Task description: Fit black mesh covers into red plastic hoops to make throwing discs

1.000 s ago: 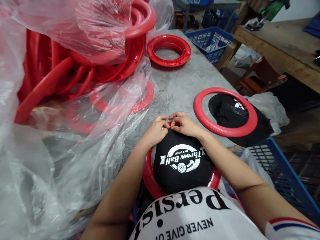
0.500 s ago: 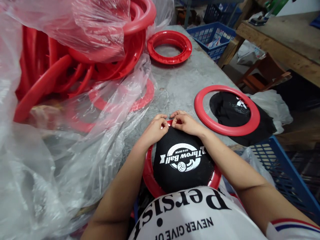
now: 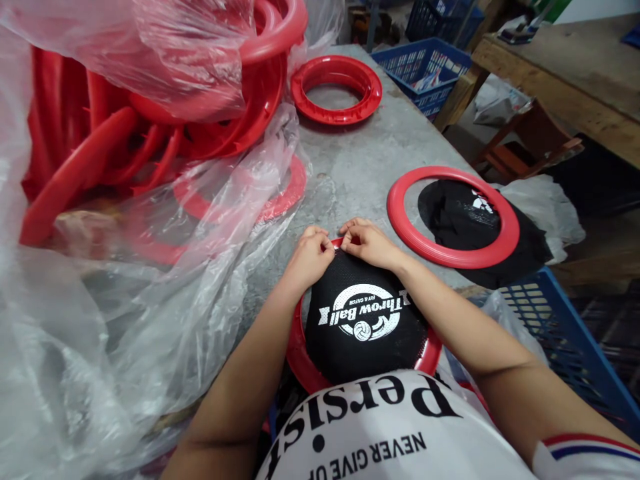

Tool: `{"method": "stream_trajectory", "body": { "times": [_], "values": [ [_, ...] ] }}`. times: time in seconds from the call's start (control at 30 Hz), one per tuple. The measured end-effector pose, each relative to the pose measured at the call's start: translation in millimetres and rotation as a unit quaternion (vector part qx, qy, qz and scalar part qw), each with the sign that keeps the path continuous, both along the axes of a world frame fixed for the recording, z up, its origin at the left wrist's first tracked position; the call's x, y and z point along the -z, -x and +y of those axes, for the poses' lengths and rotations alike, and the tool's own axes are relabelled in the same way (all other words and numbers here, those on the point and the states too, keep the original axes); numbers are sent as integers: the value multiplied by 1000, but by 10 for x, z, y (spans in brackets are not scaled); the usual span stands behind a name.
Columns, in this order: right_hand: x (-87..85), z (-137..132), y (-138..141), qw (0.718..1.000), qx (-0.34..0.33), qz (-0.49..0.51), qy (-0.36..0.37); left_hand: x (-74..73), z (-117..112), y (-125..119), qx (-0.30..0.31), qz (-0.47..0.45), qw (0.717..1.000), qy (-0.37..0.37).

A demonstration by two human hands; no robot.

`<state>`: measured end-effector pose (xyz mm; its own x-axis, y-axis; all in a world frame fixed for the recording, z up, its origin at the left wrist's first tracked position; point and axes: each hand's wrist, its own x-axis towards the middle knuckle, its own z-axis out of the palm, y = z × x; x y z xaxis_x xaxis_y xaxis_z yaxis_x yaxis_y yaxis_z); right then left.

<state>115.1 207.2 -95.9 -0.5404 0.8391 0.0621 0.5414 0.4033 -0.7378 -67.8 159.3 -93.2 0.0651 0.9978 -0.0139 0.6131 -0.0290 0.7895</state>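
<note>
A black mesh fabric disc (image 3: 350, 357) with white "Throw Ball" print lies over a red plastic ring (image 3: 299, 343) at the table's near edge, against my shirt. At the ring's far side, my left hand (image 3: 313, 257) pinches the mesh edge between thumb and fingers. Right beside it, my right hand (image 3: 367, 241) also grips the mesh edge, its fingertips close to the left ones. Both hands are closed, and the exact spot under the fingertips is partly hidden. A short stretch of red rim shows between them.
Clear plastic bags (image 3: 165, 320) with several red rings (image 3: 75, 167) fill the left. Another red ring (image 3: 373, 93) lies farther back on the grey table (image 3: 345, 163). To the right, a red ring (image 3: 400, 217) rests on black mesh discs (image 3: 530, 247). Blue crates (image 3: 580, 347) stand beyond the edge.
My hands keep their pinch on the mesh edge at nearly the same spot. The view has shifted slightly; nothing else has visibly moved.
</note>
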Motion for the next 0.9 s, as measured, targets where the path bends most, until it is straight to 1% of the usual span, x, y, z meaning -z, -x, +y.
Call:
{"method": "stream_trajectory", "body": {
  "times": [0.63, 0.9],
  "values": [
    [27, 7, 10, 1000, 10, 14, -6, 7, 5, -5, -9, -7, 1000, -6],
    [9, 8, 17, 1000, 9, 3, 0, -13, -4, -19, -15, -1, 1000, -3]
  ]
}}
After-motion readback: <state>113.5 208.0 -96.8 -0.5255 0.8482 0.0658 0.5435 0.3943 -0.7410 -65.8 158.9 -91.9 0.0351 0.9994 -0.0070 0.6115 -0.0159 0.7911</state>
